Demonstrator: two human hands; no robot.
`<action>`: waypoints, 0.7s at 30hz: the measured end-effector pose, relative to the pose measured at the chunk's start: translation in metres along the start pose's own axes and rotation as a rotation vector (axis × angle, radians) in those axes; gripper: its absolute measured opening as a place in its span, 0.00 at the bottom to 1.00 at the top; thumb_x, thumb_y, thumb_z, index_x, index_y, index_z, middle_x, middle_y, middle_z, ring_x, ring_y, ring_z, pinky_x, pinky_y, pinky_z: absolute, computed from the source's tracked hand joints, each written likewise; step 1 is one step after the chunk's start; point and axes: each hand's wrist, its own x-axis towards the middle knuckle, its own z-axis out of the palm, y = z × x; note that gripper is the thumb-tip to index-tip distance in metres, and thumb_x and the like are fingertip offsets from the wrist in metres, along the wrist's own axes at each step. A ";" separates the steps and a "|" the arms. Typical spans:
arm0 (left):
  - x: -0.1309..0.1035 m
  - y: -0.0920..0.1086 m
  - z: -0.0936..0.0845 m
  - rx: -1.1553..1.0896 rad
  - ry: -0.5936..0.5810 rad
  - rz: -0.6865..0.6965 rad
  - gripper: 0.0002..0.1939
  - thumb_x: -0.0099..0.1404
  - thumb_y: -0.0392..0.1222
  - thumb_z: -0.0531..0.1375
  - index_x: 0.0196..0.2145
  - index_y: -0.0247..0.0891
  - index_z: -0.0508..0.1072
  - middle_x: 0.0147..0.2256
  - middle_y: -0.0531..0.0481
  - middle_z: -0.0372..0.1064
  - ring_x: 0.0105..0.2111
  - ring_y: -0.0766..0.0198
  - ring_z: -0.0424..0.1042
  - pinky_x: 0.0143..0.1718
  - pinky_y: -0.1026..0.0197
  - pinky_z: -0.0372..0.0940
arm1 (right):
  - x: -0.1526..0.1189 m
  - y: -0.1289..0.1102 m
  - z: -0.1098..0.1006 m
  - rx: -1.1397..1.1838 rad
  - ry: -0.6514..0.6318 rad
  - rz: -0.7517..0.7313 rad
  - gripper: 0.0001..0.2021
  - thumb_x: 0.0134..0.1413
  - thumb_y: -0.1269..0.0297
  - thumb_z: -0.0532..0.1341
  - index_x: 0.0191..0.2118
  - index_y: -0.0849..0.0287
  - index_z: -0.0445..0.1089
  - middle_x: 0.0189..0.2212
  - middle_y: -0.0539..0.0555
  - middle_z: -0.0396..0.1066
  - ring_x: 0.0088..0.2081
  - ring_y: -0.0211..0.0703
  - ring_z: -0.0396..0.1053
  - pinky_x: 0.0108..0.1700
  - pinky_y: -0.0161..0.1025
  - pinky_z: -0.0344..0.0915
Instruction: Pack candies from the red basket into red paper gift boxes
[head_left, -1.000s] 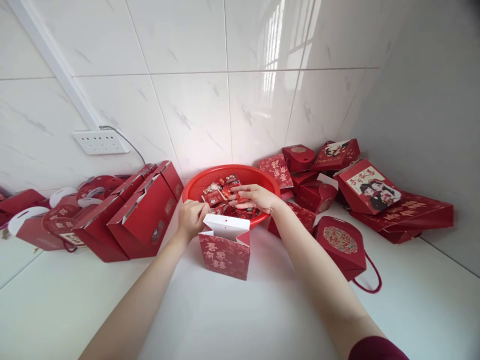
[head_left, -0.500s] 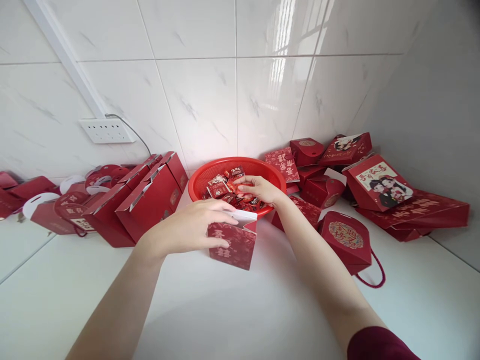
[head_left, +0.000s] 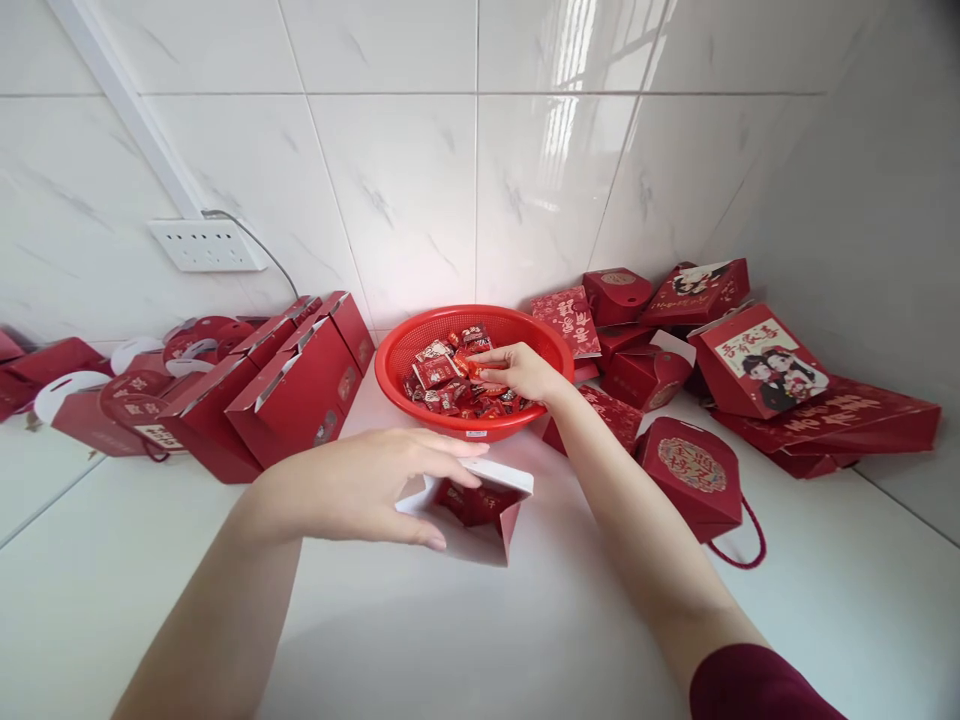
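Observation:
My left hand (head_left: 375, 490) grips a small paper gift box (head_left: 491, 545) by its side, fingers over the rim and thumb across the front. The box's mouth faces me, and red wrapped pieces (head_left: 476, 503) show inside. Behind it stands a red plastic basket (head_left: 390, 385) holding many wrapped candies (head_left: 435, 372). Over these candies my right hand (head_left: 517, 370) reaches in from the right, thumb and fingers pinched on a red-wrapped candy (head_left: 480, 369).
Red gift boxes (head_left: 292, 390) stand at left, some with round handles. More red boxes (head_left: 757, 365) are heaped at right, one with a rope handle (head_left: 754, 550). Behind is a tiled wall with a socket strip (head_left: 206, 247) and a cable (head_left: 262, 245).
My left hand has tipped the box so that its mouth faces me, and its inside now shows. My right hand stays over the candies in the basket. The view has shifted slightly.

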 end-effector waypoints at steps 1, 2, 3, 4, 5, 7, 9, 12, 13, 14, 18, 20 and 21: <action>-0.003 0.003 0.002 0.016 0.017 0.012 0.24 0.56 0.41 0.68 0.50 0.59 0.75 0.55 0.56 0.70 0.57 0.49 0.68 0.51 0.55 0.67 | 0.000 0.001 0.000 0.002 0.003 0.011 0.18 0.52 0.70 0.66 0.50 0.60 0.75 0.45 0.53 0.77 0.44 0.46 0.75 0.51 0.43 0.73; -0.005 0.006 0.003 0.038 0.036 0.025 0.24 0.56 0.42 0.69 0.50 0.59 0.75 0.56 0.56 0.69 0.57 0.50 0.68 0.51 0.55 0.67 | 0.000 0.002 -0.001 0.004 0.005 0.016 0.18 0.51 0.69 0.66 0.50 0.59 0.75 0.44 0.53 0.77 0.44 0.46 0.76 0.51 0.43 0.73; -0.006 0.008 0.005 0.059 0.049 0.032 0.24 0.56 0.42 0.69 0.51 0.60 0.74 0.57 0.57 0.67 0.57 0.50 0.68 0.52 0.56 0.67 | 0.000 0.002 -0.001 0.004 0.006 0.011 0.18 0.51 0.69 0.67 0.50 0.60 0.76 0.44 0.53 0.77 0.43 0.45 0.76 0.51 0.43 0.73; -0.006 0.009 0.007 0.071 0.058 0.036 0.26 0.56 0.43 0.69 0.52 0.60 0.73 0.58 0.57 0.66 0.57 0.50 0.68 0.52 0.56 0.67 | 0.000 0.003 0.000 0.002 0.009 0.000 0.18 0.50 0.69 0.67 0.49 0.60 0.76 0.43 0.53 0.78 0.44 0.45 0.76 0.51 0.44 0.73; -0.005 0.010 0.008 0.072 0.061 0.033 0.27 0.56 0.43 0.69 0.53 0.61 0.72 0.59 0.57 0.66 0.58 0.50 0.67 0.53 0.56 0.66 | 0.001 0.003 0.001 -0.001 0.013 -0.010 0.17 0.50 0.70 0.67 0.48 0.60 0.76 0.43 0.53 0.78 0.44 0.46 0.76 0.52 0.44 0.73; -0.002 0.010 0.009 0.046 0.041 0.019 0.31 0.57 0.42 0.68 0.57 0.63 0.68 0.59 0.58 0.66 0.59 0.50 0.65 0.53 0.55 0.65 | 0.001 0.002 0.003 0.011 0.027 -0.006 0.16 0.49 0.71 0.68 0.46 0.61 0.76 0.41 0.54 0.78 0.43 0.46 0.76 0.51 0.44 0.74; 0.002 0.010 0.008 0.018 0.008 -0.006 0.32 0.58 0.42 0.68 0.58 0.63 0.66 0.59 0.57 0.66 0.61 0.49 0.62 0.53 0.54 0.64 | 0.000 -0.003 0.005 0.047 0.053 0.030 0.14 0.50 0.72 0.68 0.44 0.63 0.76 0.36 0.55 0.78 0.40 0.45 0.77 0.47 0.42 0.75; 0.004 0.010 0.009 0.005 0.010 -0.032 0.29 0.58 0.46 0.67 0.57 0.60 0.69 0.60 0.55 0.64 0.62 0.47 0.61 0.54 0.52 0.63 | -0.008 -0.023 0.006 0.058 0.092 0.015 0.09 0.52 0.69 0.67 0.40 0.65 0.76 0.30 0.55 0.77 0.32 0.42 0.78 0.38 0.38 0.77; 0.003 0.010 0.010 -0.001 0.029 -0.037 0.27 0.58 0.47 0.68 0.55 0.58 0.70 0.59 0.54 0.65 0.61 0.47 0.62 0.53 0.52 0.63 | -0.014 -0.033 0.006 0.045 0.103 -0.028 0.08 0.53 0.66 0.67 0.39 0.64 0.75 0.29 0.55 0.77 0.29 0.41 0.77 0.34 0.36 0.77; 0.003 0.010 0.010 -0.005 0.048 -0.040 0.25 0.57 0.48 0.68 0.53 0.57 0.72 0.59 0.54 0.66 0.60 0.47 0.63 0.52 0.53 0.63 | -0.022 -0.045 0.005 0.031 0.119 -0.085 0.09 0.55 0.62 0.66 0.37 0.64 0.75 0.28 0.54 0.76 0.27 0.39 0.76 0.31 0.35 0.76; 0.004 0.005 0.014 0.015 0.086 -0.054 0.18 0.61 0.50 0.64 0.50 0.55 0.74 0.51 0.54 0.73 0.47 0.52 0.74 0.40 0.60 0.66 | -0.068 -0.098 0.007 -0.003 0.118 -0.347 0.13 0.55 0.54 0.66 0.35 0.60 0.72 0.24 0.49 0.74 0.21 0.33 0.71 0.25 0.30 0.70; 0.009 -0.001 0.015 0.021 0.081 -0.069 0.17 0.65 0.50 0.61 0.51 0.54 0.73 0.48 0.54 0.74 0.41 0.56 0.75 0.35 0.62 0.66 | -0.090 -0.117 0.013 -0.052 0.104 -0.402 0.11 0.54 0.55 0.66 0.34 0.58 0.71 0.24 0.48 0.73 0.21 0.33 0.70 0.24 0.30 0.67; 0.012 -0.005 0.015 0.020 0.084 -0.077 0.16 0.66 0.49 0.59 0.52 0.54 0.72 0.48 0.54 0.74 0.40 0.57 0.75 0.35 0.62 0.65 | -0.099 -0.123 0.017 -0.106 0.090 -0.430 0.10 0.54 0.56 0.66 0.34 0.58 0.71 0.25 0.48 0.73 0.23 0.34 0.70 0.25 0.31 0.67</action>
